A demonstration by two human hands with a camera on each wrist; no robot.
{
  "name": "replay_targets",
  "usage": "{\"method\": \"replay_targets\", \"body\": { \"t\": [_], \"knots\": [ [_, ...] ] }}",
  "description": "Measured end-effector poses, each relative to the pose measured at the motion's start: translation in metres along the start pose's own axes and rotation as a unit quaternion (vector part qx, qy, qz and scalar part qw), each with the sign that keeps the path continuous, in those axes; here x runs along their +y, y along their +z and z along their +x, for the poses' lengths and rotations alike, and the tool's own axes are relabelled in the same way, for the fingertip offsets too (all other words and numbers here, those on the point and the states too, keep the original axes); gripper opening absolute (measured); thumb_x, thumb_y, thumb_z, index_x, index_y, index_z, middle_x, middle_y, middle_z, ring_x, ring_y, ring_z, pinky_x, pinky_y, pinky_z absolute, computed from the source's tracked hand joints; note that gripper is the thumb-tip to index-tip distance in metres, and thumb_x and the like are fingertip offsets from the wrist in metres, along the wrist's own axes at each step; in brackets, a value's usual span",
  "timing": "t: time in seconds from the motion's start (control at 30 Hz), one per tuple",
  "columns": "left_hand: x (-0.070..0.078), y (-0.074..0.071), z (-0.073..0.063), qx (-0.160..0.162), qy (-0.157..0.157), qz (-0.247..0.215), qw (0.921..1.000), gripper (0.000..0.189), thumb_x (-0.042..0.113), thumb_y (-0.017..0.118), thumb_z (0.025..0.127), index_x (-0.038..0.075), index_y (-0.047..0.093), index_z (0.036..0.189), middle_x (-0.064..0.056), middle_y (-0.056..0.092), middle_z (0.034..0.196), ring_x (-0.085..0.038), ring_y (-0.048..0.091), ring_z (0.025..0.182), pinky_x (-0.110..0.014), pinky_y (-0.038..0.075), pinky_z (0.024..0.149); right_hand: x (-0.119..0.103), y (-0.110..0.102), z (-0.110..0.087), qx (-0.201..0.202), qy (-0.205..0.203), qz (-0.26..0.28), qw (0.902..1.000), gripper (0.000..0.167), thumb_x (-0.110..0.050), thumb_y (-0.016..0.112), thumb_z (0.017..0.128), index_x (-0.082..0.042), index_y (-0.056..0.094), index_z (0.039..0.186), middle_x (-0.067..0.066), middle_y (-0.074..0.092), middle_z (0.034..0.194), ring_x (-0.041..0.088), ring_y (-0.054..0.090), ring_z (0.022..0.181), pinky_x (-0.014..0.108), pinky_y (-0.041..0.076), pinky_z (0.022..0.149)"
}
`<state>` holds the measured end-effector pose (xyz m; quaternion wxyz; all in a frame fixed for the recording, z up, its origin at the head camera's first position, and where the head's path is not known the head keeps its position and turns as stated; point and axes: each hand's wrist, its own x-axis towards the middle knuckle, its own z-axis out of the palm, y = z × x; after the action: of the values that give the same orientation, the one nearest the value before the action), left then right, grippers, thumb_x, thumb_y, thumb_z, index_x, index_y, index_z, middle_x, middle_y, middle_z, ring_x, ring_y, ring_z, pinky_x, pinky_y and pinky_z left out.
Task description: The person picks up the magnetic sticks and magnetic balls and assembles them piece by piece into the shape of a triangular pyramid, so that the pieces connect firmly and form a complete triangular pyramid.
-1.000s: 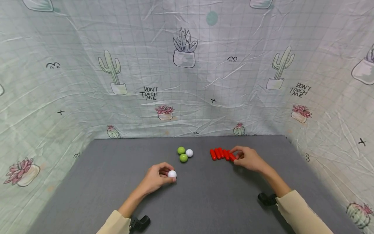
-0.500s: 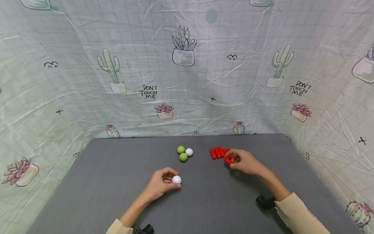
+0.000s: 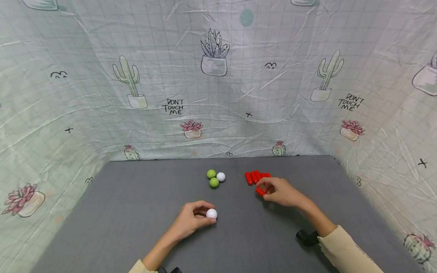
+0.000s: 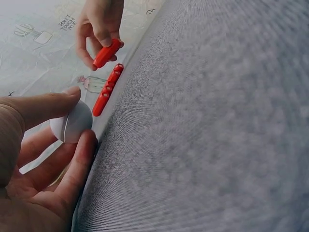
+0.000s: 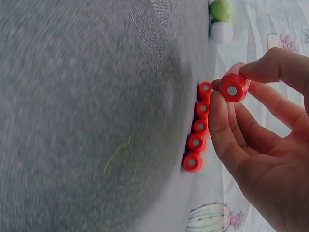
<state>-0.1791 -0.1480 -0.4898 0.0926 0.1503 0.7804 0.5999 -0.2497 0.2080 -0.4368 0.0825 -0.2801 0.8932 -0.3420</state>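
My left hand point(image 3: 192, 220) pinches a white ball point(image 3: 211, 214) between thumb and fingers over the grey table. A seam runs round this ball in the left wrist view. In my right hand point(image 3: 282, 192), thumb and fingertips pinch a short red rod point(image 5: 235, 88) whose end carries a silvery dot. Behind that hand several more red rods point(image 3: 252, 177) lie side by side in a row, partly covered by the fingers in the head view. To their left, two green balls point(image 3: 214, 182) and another white ball point(image 3: 220, 177) sit in a tight cluster.
The grey tabletop point(image 3: 150, 189) ends at a light cloth backdrop point(image 3: 157, 132) printed with potted cacti, which rises behind and at both sides. A black wrist device point(image 3: 307, 238) is worn below the right hand at the sleeve.
The right hand has drawn the red rod from the right end of the row toward the front left. The left hand has carried the white ball right and slightly nearer the front.
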Motion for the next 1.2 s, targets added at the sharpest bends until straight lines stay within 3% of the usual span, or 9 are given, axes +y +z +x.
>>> {"method": "replay_targets", "body": {
  "t": [0.37, 0.6, 0.87, 1.2],
  "knots": [
    [-0.001, 0.002, -0.005, -0.005, 0.017, -0.013, 0.9998, 0.045, 0.010, 0.086, 0.082, -0.004, 0.071, 0.121, -0.022, 0.074, 0.110, -0.010, 0.070, 0.090, -0.019, 0.056, 0.078, -0.017, 0.014, 0.005, -0.033, -0.033, 0.003, 0.9989, 0.034, 0.001, 0.067, 0.088, -0.009, 0.071, 0.120, 0.003, 0.073, 0.099, 0.011, 0.065, 0.087, 0.027, 0.055, 0.076],
    [-0.001, 0.002, -0.006, 0.013, 0.008, -0.004, 0.9999, 0.045, 0.012, 0.087, 0.081, 0.001, 0.072, 0.121, -0.016, 0.076, 0.110, -0.008, 0.070, 0.093, -0.020, 0.054, 0.081, -0.026, 0.021, 0.007, -0.053, -0.048, 0.015, 0.9973, 0.033, 0.002, 0.067, 0.090, -0.011, 0.071, 0.120, 0.002, 0.073, 0.107, 0.014, 0.067, 0.095, 0.030, 0.057, 0.083],
    [-0.004, 0.002, -0.009, 0.004, 0.019, -0.028, 0.9994, 0.038, 0.010, 0.086, 0.082, 0.000, 0.071, 0.116, -0.013, 0.076, 0.104, -0.009, 0.070, 0.089, -0.020, 0.056, 0.078, -0.033, 0.031, 0.011, -0.085, -0.062, 0.034, 0.9939, 0.031, 0.001, 0.069, 0.092, -0.008, 0.070, 0.122, 0.005, 0.074, 0.113, 0.017, 0.067, 0.097, 0.035, 0.058, 0.085],
    [-0.005, 0.000, -0.012, 0.000, 0.012, -0.040, 0.9991, 0.041, 0.009, 0.087, 0.082, 0.000, 0.072, 0.119, -0.020, 0.072, 0.113, -0.009, 0.070, 0.091, -0.020, 0.058, 0.080, -0.045, 0.046, 0.018, -0.094, -0.065, 0.028, 0.9931, 0.033, -0.002, 0.072, 0.092, -0.013, 0.070, 0.122, -0.001, 0.074, 0.104, 0.009, 0.067, 0.095, 0.032, 0.058, 0.085]
  ]
}}
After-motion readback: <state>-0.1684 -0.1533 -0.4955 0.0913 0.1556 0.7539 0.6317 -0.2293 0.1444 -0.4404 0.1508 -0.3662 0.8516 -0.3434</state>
